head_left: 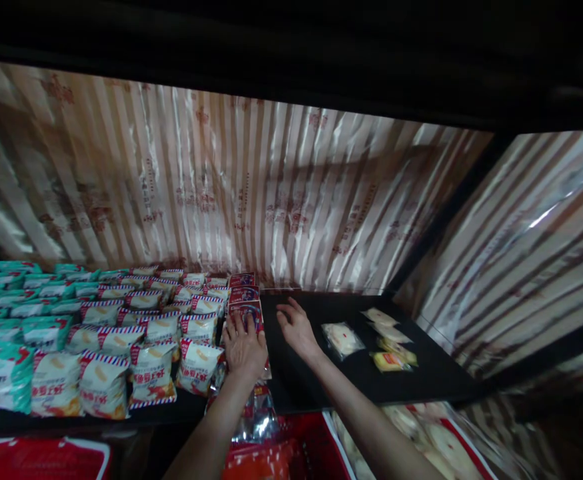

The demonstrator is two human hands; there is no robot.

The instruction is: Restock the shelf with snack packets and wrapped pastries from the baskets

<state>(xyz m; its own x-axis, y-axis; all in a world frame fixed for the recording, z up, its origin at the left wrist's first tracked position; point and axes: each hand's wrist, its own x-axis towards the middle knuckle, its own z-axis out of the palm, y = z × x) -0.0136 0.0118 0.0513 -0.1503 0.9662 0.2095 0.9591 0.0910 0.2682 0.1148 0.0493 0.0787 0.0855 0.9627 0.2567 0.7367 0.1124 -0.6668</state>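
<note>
My left hand point(244, 347) lies flat with fingers spread on a row of dark red snack packets point(244, 297) standing on a black shelf point(321, 387). My right hand point(296, 327) hovers open just right of that row, fingers stretched out over bare shelf, holding nothing. White packets with red and blue striped edges point(151, 333) fill the shelf to the left of the red row.
Green-and-white packets point(16, 313) crowd the far left. A few clear-wrapped pastries point(341, 339) and yellow ones point(391, 360) lie at the right. Striped wrapping covers the back wall point(251, 193). Below the shelf edge sit red packaging point(271, 453) and more bags.
</note>
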